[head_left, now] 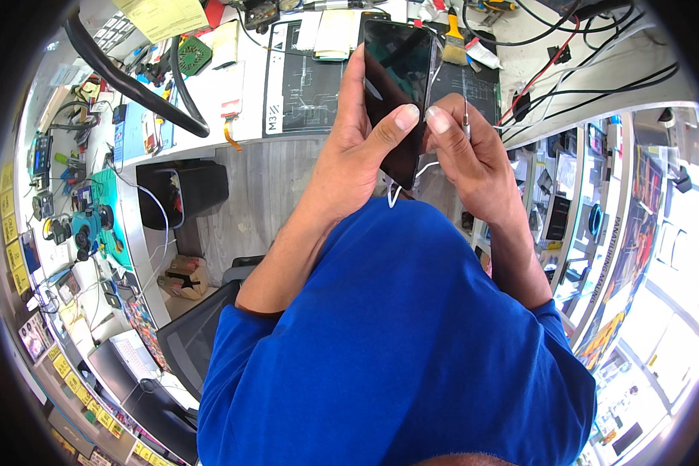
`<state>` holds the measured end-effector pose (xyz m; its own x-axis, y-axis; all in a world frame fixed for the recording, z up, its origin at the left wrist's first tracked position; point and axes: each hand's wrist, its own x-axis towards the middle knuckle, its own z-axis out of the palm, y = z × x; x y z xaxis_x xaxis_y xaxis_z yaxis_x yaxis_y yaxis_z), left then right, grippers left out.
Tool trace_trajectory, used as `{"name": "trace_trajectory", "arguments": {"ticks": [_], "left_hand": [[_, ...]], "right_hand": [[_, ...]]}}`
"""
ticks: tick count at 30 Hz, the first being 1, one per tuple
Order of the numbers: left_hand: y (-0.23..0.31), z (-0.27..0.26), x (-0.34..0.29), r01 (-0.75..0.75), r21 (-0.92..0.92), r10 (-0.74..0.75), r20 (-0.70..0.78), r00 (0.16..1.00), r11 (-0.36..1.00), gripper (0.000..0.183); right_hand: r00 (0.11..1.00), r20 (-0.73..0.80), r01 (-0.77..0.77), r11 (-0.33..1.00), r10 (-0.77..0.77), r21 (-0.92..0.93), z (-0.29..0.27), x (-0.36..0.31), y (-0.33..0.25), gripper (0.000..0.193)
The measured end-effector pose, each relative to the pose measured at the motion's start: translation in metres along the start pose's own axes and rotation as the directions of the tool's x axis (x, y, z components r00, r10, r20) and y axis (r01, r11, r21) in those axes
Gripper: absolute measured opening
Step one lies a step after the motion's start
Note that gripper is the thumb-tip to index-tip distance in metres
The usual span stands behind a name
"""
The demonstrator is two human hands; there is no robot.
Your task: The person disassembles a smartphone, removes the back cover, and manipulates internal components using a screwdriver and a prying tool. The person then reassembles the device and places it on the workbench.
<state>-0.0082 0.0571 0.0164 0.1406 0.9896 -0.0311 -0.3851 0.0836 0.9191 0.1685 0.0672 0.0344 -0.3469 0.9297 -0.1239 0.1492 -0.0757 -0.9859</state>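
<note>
A smartphone (400, 74) with a dark glossy screen is held tilted over the bench's near edge. My left hand (349, 163) wraps it from the left, thumb across the lower part of the screen, fingers behind. At its right edge, my right hand (478, 163) is closed, the thumb tip touching or nearly touching the phone's side. A slim metal tool with a thin pointed tip (466, 124) stands up from the right fingers; its exact kind is unclear. Below the phone's lower end hangs a loop of white cable (394, 196). Whether it plugs into the phone is hidden.
Under the phone lies a dark printed work mat (307, 93). A yellow-handled brush (453, 46) lies at the back. Black cables (621, 81) cross the right side; a thick black tube (124, 85) arches at left. Below the bench stand a black bin (202, 190) and a chair (190, 334).
</note>
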Motion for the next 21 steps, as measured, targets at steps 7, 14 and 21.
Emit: {"name": "trace_trajectory", "arguments": {"ticks": [7, 14, 21], "left_hand": [[0.002, -0.008, -0.003, 0.015, 0.009, -0.015, -0.019, 1.0, 1.0, 0.095], [0.007, -0.014, -0.005, -0.019, 0.002, 0.019, -0.036, 0.999, 1.0, 0.093], [0.011, -0.028, -0.009, -0.028, -0.006, 0.028, -0.066, 0.997, 1.0, 0.093]], "right_hand": [[1.0, 0.006, 0.028, 0.999, -0.027, -0.029, 0.007, 0.004, -0.002, 0.035], [0.999, 0.04, 0.029, 0.999, -0.028, -0.035, 0.014, 0.009, -0.004, 0.035], [0.997, 0.072, 0.029, 0.999, -0.027, -0.03, 0.027, 0.018, -0.008, 0.035]]}}
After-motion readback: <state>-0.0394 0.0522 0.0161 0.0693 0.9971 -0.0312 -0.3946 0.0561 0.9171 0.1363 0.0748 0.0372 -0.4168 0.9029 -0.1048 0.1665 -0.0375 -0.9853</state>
